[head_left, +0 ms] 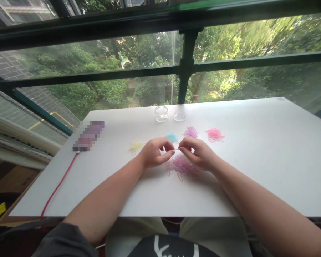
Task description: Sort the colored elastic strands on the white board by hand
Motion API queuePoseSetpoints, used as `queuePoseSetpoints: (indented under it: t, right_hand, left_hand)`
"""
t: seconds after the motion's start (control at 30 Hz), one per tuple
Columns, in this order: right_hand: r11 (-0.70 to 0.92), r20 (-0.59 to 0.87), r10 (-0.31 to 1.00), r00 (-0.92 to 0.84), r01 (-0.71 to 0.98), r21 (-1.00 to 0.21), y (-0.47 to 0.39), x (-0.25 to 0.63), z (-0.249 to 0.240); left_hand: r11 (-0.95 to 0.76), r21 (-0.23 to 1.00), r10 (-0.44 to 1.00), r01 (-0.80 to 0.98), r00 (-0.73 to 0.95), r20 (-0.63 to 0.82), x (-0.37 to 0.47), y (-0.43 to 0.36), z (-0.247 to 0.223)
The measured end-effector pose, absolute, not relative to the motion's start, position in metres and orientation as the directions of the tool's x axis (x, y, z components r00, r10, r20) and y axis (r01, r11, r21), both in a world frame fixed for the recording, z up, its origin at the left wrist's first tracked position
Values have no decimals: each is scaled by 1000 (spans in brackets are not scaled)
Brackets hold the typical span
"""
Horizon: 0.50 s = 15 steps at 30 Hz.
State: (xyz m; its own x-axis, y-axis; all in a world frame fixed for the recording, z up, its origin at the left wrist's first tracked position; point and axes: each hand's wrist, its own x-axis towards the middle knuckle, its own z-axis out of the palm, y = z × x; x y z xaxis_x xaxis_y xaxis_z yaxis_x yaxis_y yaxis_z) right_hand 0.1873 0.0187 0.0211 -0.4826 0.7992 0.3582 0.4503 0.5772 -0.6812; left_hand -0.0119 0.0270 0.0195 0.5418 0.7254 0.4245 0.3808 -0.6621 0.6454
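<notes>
The work looks partway along: four separate piles, each mostly of one colour, lie around the grip, while a loose heap of mixed strands (180, 168) lies just below it, on the wearer's side, apparently not yet divided. Of the piles, the yellow one (135, 146) is to the left of the grip, partly beside the wrist; the blue one (171, 137) sits just beyond it; the purple one (190, 132) lies beyond and slightly right; the pink one (214, 134) is farther right. The heap looks fairly full, so a good share seems left, though strands too fine to count make that only a judgement. The left hand (157, 153) and the right hand (199, 154) meet over the near middle of the table (256, 142), each closed in a pinch of thumb and fingers on a thin pale strand (177, 149) that bridges the small gap between them. Its long axis runs crosswise, from the left fingertips to the right ones, nearly level with a slight rise toward the right; its ends are hidden in the fingers, and its exact colour cannot be told. Well beyond the grip stand a clear round container (161, 117) and, just right of it, a shallow clear dish (179, 117).
</notes>
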Motion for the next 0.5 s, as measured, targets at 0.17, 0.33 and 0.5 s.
queuePoseSetpoints:
  t: [0.17, 0.33, 0.5]
  right_hand:
    - [592, 364, 789, -495, 453, -667, 19, 187, 21]
    - [607, 363, 777, -515, 459, -649, 19, 187, 20]
    - [631, 378, 756, -534, 445, -635, 19, 185, 21]
  left_hand:
    - [-647, 653, 738, 394, 541, 404, -13, 27, 19]
    - [-629, 659, 751, 411, 541, 379, -14, 27, 20]
    - [-635, 656, 742, 407, 556, 374, -16, 28, 20]
